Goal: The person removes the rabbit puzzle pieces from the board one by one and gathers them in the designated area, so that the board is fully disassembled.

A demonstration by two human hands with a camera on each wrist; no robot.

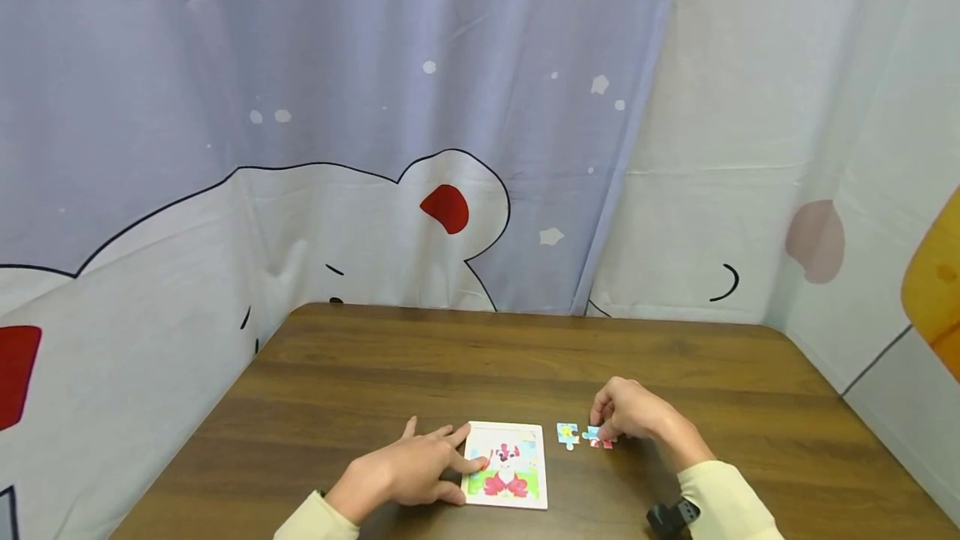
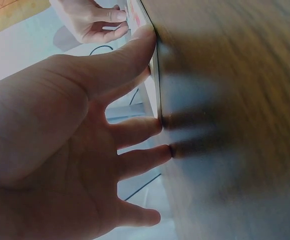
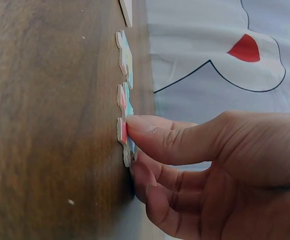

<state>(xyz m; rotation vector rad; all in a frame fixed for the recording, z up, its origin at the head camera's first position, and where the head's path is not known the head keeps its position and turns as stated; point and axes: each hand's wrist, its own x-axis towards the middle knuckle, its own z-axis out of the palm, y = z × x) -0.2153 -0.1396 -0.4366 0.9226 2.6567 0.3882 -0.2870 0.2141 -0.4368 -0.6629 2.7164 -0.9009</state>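
Note:
My left hand [image 1: 423,467] has its fingers spread along the left side of a white-framed picture puzzle [image 1: 506,483] showing a pink and white cartoon animal. In the left wrist view, the thumb and some fingertips touch the puzzle's edge. To the puzzle's right lies a blue and yellow jigsaw piece [image 1: 567,435], flat on the table. My right hand [image 1: 633,410] pinches a blue and red jigsaw piece [image 3: 123,129] beside it, thumb on its face and curled fingers at its far edge. The fingers partly hide this piece, which lies at table level.
Both hands work over a brown wooden table [image 1: 420,365]. Behind it hangs a printed grey and white curtain [image 1: 360,82]. A small black device [image 1: 670,517] is at the right wrist, near the cream sleeve [image 1: 723,494].

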